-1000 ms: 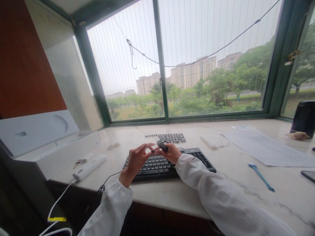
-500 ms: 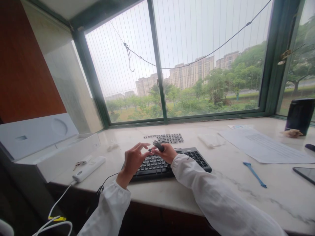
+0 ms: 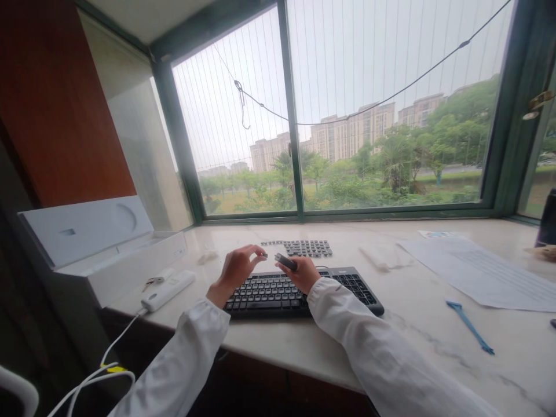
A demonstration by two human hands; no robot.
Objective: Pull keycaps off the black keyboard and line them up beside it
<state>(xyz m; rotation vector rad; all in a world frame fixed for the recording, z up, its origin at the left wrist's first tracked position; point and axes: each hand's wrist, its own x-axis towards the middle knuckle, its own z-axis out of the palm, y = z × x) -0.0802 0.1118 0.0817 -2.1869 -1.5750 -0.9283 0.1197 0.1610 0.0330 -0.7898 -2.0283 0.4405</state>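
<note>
A black keyboard (image 3: 299, 292) lies on the pale marble sill (image 3: 417, 324) in front of me. My right hand (image 3: 304, 272) hovers over its upper row, closed on a small dark oblong object (image 3: 285, 262) that I cannot name. My left hand (image 3: 238, 269) is just to its left, fingertips pinched on a tiny dark piece (image 3: 264, 255) close to that object's end. Behind the keyboard lies a flat group of loose dark keycaps (image 3: 304, 248). Both arms wear white sleeves.
An open white box (image 3: 99, 249) stands at the left, with a white power bank (image 3: 167, 291) and its cable beside it. Papers (image 3: 478, 269) and a blue tool (image 3: 469, 326) lie at the right. A clear plastic piece (image 3: 382, 258) sits behind the keyboard. A dark cylinder (image 3: 548, 219) stands far right.
The camera has shifted, so everything sits slightly right and lower. My left hand's fingers have curled from spread into a pinch beside the dark object. My right hand keeps its hold.
</note>
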